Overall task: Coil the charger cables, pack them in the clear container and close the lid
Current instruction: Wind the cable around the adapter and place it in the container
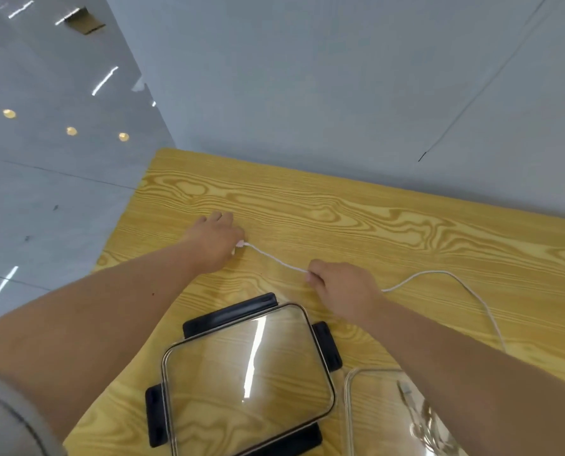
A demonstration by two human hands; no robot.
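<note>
A white charger cable (439,273) lies stretched across the yellow wood-grain table (340,212). My left hand (213,238) pins or pinches its plug end at the left, fingers curled down. My right hand (343,287) pinches the cable further along, about a hand's width to the right. The rest of the cable loops out to the right and runs back under my right forearm. The clear lid (248,373) with black latches lies flat near me. The clear container (373,416) stands to its right, partly hidden by my right arm.
A grey wall (340,93) rises right behind the table's far edge. The table's left edge drops to a glossy grey floor (44,192). A grey sleeve shows at the bottom left corner.
</note>
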